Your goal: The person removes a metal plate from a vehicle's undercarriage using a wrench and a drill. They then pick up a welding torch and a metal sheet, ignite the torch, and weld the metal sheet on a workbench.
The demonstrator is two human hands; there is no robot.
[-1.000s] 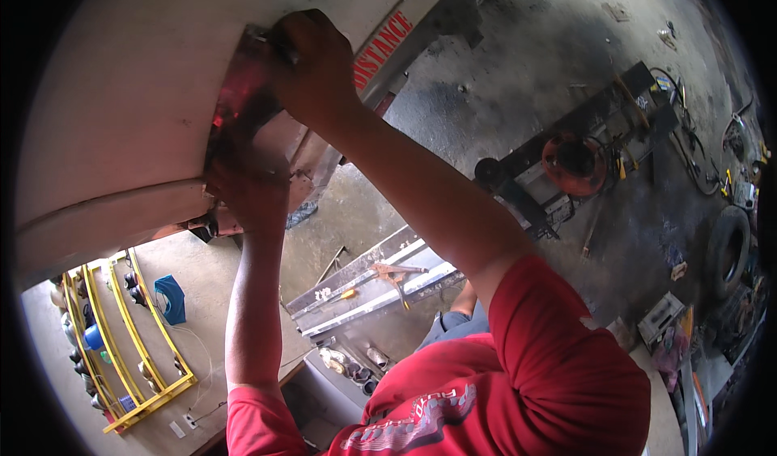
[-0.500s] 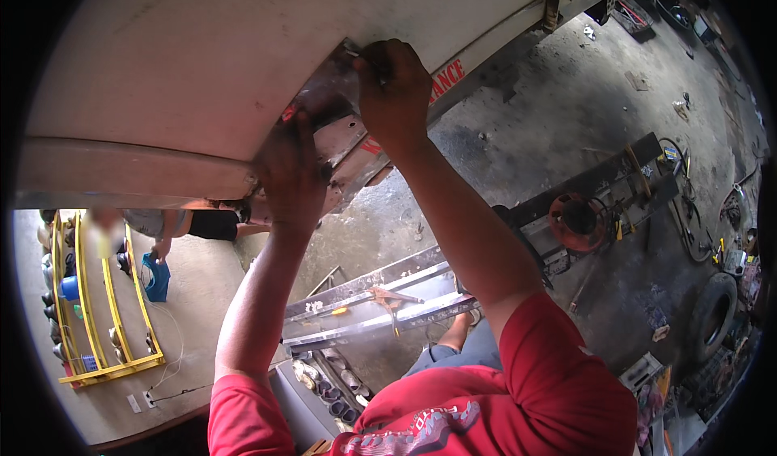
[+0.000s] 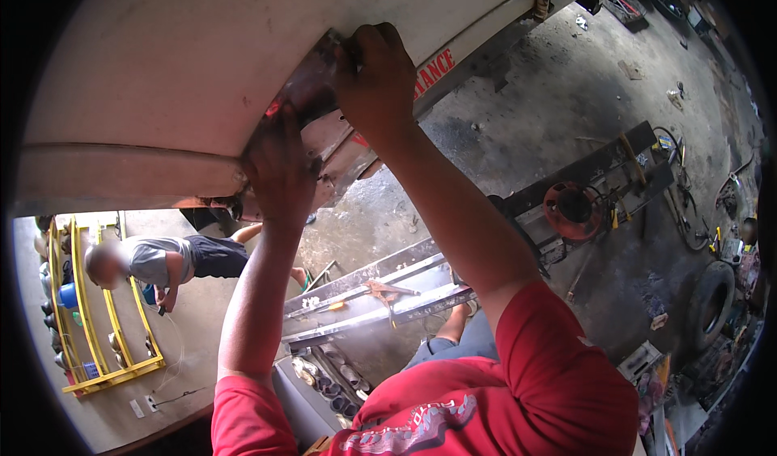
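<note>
Overhead is a large pale vehicle body panel (image 3: 178,59) with red lettering near its lower edge. A dark, shiny piece of sheet metal (image 3: 312,84) lies against it, between my hands. My right hand (image 3: 376,80) is closed, with bent fingers and thumb at the sheet's upper end. Lower down, my left hand (image 3: 279,169) rests against the sheet's other end, one finger stretched upward and the rest in shadow. Beside that fingertip shows a small bright red spot (image 3: 273,110). Bare metal with a hole lies just below the sheet.
Below my arms run long metal rails (image 3: 388,314) with a clamp-like tool on them. A red round part (image 3: 573,211) sits on a dark beam to the right. A yellow rack (image 3: 113,375) and another person (image 3: 166,262) are at left. A tyre (image 3: 714,302) lies far right among clutter.
Both my hands and the sheet metal appear slightly farther left and higher in the picture. The other person, partly hidden before, now shows more fully beside the yellow rack.
</note>
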